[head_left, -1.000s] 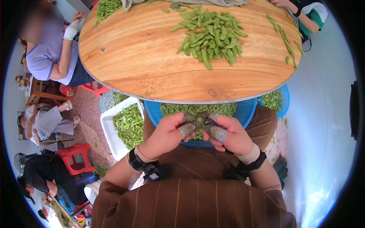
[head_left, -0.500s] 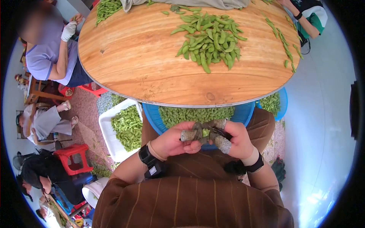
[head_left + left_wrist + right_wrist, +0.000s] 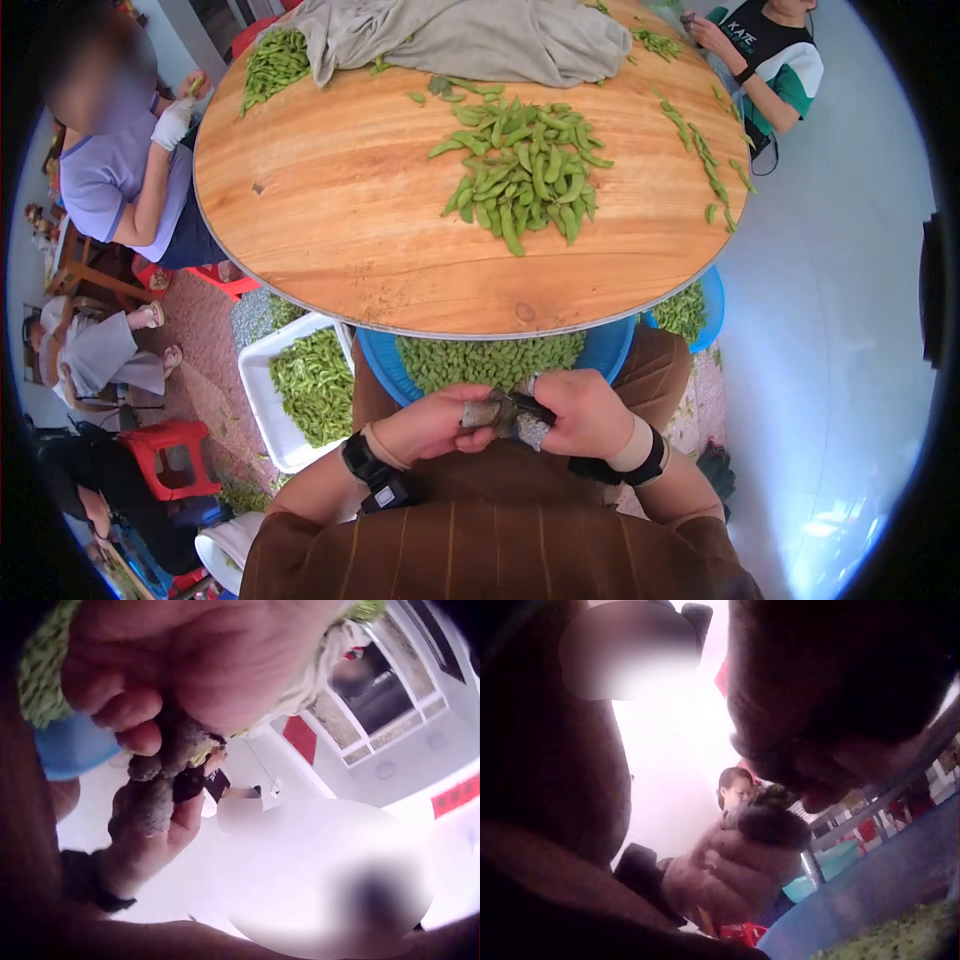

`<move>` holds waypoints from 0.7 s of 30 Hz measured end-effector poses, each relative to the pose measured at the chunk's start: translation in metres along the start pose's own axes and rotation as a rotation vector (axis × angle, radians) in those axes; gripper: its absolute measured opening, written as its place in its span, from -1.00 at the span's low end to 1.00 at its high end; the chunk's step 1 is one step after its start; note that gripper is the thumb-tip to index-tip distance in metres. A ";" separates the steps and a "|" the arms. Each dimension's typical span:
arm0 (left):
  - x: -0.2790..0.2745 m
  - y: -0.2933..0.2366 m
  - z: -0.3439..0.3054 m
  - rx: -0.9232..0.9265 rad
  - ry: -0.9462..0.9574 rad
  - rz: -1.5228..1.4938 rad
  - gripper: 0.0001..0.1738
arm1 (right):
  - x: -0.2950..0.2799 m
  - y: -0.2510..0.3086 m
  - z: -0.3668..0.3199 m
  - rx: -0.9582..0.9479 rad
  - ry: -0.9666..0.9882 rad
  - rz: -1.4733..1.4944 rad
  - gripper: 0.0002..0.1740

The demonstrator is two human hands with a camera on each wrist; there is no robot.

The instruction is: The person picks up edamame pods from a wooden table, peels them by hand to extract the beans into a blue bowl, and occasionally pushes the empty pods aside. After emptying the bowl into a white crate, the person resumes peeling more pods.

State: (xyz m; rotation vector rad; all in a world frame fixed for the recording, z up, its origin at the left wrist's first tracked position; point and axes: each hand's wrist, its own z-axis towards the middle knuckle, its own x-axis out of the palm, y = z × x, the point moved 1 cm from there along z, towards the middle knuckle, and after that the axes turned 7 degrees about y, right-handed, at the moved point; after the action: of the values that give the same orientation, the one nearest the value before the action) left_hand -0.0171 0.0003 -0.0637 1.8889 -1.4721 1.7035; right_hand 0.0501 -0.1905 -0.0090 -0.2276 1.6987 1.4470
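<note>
above a lap in brown striped cloth [image 3: 480,545], the left hand [image 3: 435,422] and right hand [image 3: 590,415] meet, each with its grip clenched on a small green piece [image 3: 201,756] caught between their grey-wrapped fingertips [image 3: 155,811]. the piece is mostly hidden; its long axis and the way it points cannot be told. the hands are just in front of a blue tub [image 3: 613,357] of small green beans [image 3: 490,362], partly under the desk's near edge. to the left, a white tray [image 3: 285,443] holds green pods [image 3: 312,388]; a second blue tub [image 3: 711,310] is at right.

on the round wooden desk [image 3: 330,220], a pile of pods [image 3: 530,165] lies with long axes crossing every which way, one at its near edge pointing back toward the lap. a loose line of pods [image 3: 705,160] slants along the right side, from far left to near right. farther off, a grey cloth [image 3: 480,40] drapes the desk, between a person in a lilac top [image 3: 110,185] at left and a person in green and white sleeves [image 3: 795,85] at right.
</note>
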 end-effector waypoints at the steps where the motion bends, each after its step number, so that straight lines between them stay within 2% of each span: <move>1: 0.007 -0.007 -0.005 -0.010 -0.095 0.140 -0.84 | 0.002 0.000 -0.001 0.028 -0.005 -0.011 -0.77; 3: 0.013 -0.017 -0.021 -0.030 -0.300 0.401 -0.85 | 0.000 -0.003 0.000 0.057 -0.009 -0.026 -0.78; 4: 0.009 -0.019 -0.033 -0.028 -0.297 0.402 -0.85 | -0.001 -0.004 0.000 0.019 -0.027 -0.015 -0.79; 6: -0.009 -0.024 -0.068 0.026 -0.400 0.617 -0.82 | -0.008 -0.006 -0.001 -0.021 -0.046 -0.003 -0.80; 8: -0.049 -0.013 -0.099 0.196 -0.570 1.104 -0.84 | -0.027 -0.003 0.003 0.116 -0.027 -0.015 -0.82; 10: -0.060 -0.009 -0.123 -0.180 -1.120 1.714 -0.85 | -0.046 0.000 0.016 0.238 -0.259 -0.091 -0.83; 11: -0.061 -0.007 -0.127 -0.180 -1.118 1.715 -0.85 | -0.051 -0.007 0.023 0.271 -0.396 -0.112 -0.82; 12: -0.062 -0.006 -0.130 -0.077 -1.273 1.792 -0.87 | -0.055 -0.015 0.034 0.271 -0.396 -0.113 -0.82; 13: -0.061 -0.007 -0.132 0.036 -1.428 1.864 -0.89 | -0.060 -0.023 0.045 0.291 -0.508 -0.226 -0.81; 14: -0.058 -0.010 -0.130 0.042 -1.428 1.867 -0.89 | -0.064 -0.030 0.053 0.309 -0.621 -0.341 -0.79; 16: -0.045 -0.019 -0.120 0.301 -1.099 1.451 -0.87 | -0.062 -0.044 0.063 0.365 -0.621 -0.336 -0.78; 17: -0.045 -0.020 -0.112 0.373 -1.004 1.427 -0.85 | -0.063 -0.047 0.067 0.418 -0.618 -0.330 -0.77; 19: -0.005 -0.037 -0.085 0.449 -0.780 1.312 -0.80 | -0.060 -0.044 0.063 0.404 -0.623 -0.282 -0.79; 21: 0.014 -0.047 -0.060 0.507 -0.610 1.503 -0.77 | -0.055 -0.035 0.055 0.397 -0.619 -0.234 -0.80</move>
State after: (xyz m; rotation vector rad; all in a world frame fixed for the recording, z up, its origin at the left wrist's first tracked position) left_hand -0.0215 0.0581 -0.0123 1.4773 -3.5759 2.1229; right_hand 0.1327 -0.1744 0.0072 0.2169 1.3474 0.8585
